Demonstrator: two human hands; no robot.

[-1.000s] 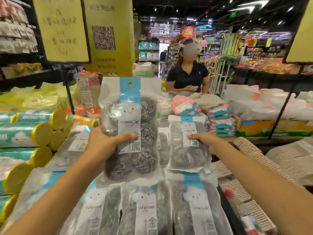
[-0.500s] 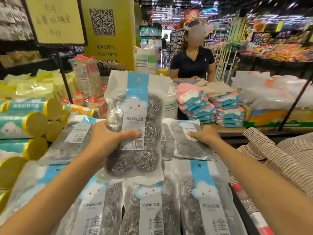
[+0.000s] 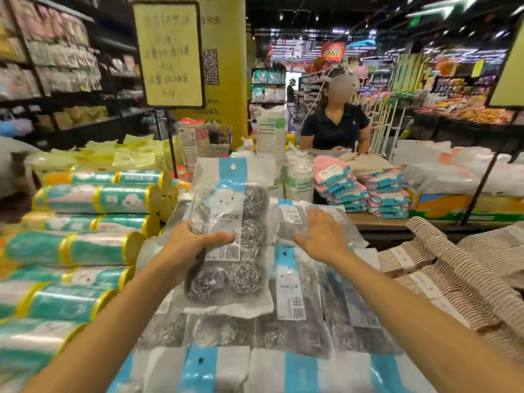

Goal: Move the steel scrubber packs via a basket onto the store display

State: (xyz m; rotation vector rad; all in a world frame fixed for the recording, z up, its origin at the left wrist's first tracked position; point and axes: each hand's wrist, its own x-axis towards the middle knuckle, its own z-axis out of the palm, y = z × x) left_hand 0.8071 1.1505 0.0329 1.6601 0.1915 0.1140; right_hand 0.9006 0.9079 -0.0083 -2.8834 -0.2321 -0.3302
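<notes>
Above the display's laid-out packs (image 3: 292, 287), the left hand (image 3: 195, 245) grips a clear, blue-labelled plastic pack of steel wire scrubbers (image 3: 251, 199) upright, thumb in front, fingers hidden behind, while at two o'clock the right hand (image 3: 323, 239) rests straight-fingered on another, blurred pack (image 3: 292, 219) lying flat.

Teal rolls (image 3: 96, 198) stacked left; pink-blue cloth packs (image 3: 365, 191) behind; striped cloths (image 3: 453, 279) right; yellow sign (image 3: 169, 53) overhead; person (image 3: 336, 127) at back.
</notes>
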